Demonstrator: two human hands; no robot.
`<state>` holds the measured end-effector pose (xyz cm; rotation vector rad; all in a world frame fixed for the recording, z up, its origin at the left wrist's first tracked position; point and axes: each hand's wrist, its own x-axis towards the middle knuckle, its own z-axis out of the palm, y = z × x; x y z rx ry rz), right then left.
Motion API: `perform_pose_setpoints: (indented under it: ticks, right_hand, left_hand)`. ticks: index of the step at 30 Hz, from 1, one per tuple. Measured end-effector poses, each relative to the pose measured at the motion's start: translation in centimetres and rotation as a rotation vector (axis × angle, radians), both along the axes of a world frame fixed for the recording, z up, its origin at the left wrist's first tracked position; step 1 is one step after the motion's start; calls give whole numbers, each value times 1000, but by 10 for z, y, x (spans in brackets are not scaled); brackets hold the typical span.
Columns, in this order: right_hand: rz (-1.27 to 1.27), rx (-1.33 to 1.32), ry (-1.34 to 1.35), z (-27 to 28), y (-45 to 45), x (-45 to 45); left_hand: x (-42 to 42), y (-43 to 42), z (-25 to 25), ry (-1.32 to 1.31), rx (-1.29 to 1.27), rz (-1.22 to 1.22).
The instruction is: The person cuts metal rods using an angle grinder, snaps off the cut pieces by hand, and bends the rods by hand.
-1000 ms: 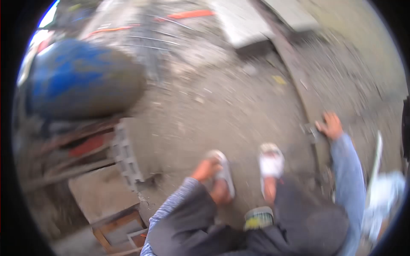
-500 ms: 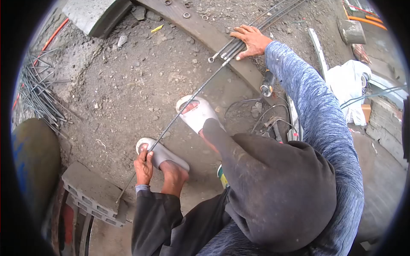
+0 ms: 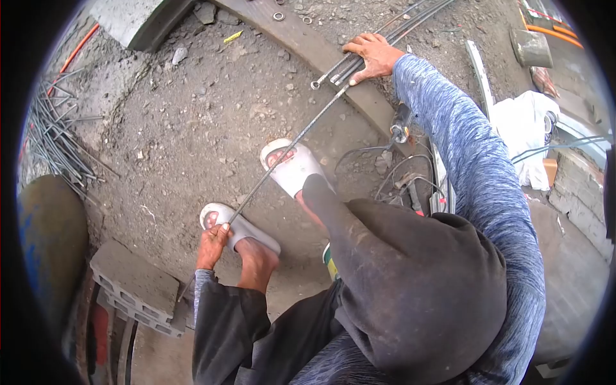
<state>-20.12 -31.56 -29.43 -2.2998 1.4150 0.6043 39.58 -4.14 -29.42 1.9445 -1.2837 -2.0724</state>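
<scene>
A long thin ribbed steel rod (image 3: 280, 163) runs diagonally across my feet. My left hand (image 3: 213, 246) is closed around its lower part, thumb on top, near my left slide sandal (image 3: 247, 232). The rod's tail passes behind my left sleeve beside the hollow blocks. Up at the wooden plank (image 3: 298, 48), my right hand (image 3: 374, 55) lies across a bundle of steel rods (image 3: 410, 27), fingers apart, thumb by the long rod's upper end. One rod in the bundle ends in a small ring (image 3: 315, 85). My palm hides where the rods pass beneath.
Hollow concrete blocks (image 3: 135, 276) are stacked at lower left, below a pile of thin metal rods (image 3: 61, 141). A corded power tool (image 3: 400, 125) lies by the plank, with a white sack (image 3: 523, 135) to its right. Metal rings (image 3: 278, 17) rest on the plank.
My left hand has shifted slightly down and left, its fingers now wrapped more closely around the rod. The right hand remains on the bundle, and the view has shifted slightly.
</scene>
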Motion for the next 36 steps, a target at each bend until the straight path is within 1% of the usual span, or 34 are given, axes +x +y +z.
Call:
perform_pose_setpoints:
  ticks: [3,6,9,12,15,18,19,20,22,23,26,28,30,32,34,36]
  right_hand:
    - [10,-16,-6,-1,1,0]
    - [4,-9,-5,-1,0,-1]
    - [-7,6,24,2,-2,3]
    - [-15,8,42,-1,0,2]
    - [-29,5,42,-1,-4,2]
    - [-43,31,38,3,-1,3]
    - [-42,33,34,3,0,2]
    - [-37,27,11,3,0,4]
    - [-32,-4,-24,1,2,4]
    - [-37,-23,-37,0,2,1]
    - [-32,-45,-55,-1,3,-1]
    - [-51,-4,-68,1,4,1]
    - [-65,-1,-82,5,4,1]
    - [-87,-18,-115,-1,8,-2]
    - [-102,-32,-144,-1,7,-5]
    - [-126,-16,-155,5,9,-5]
  left_hand:
    - [6,7,-6,-44,-2,-4]
    - [23,17,4,-102,-50,41]
    - [78,41,-4,-258,38,-56]
    - [75,37,21,-299,20,-52]
    - [65,27,57,-330,-71,-53]
    - [53,12,109,-440,-50,-17]
    - [47,10,124,-446,-92,24]
    - [44,14,140,-502,-115,18]
    - [40,14,152,-591,-172,-4]
    - [22,6,174,-632,-212,-7]
    - [4,-17,232,-654,-146,150]
    - [-23,-53,293,-743,-263,30]
    - [-63,-101,358,-947,-414,-240]
    - [-117,-138,408,-1052,-704,-233]
    - [-167,-180,448,-1031,-1189,-702]
    - [-206,-200,461,-969,-1202,-598]
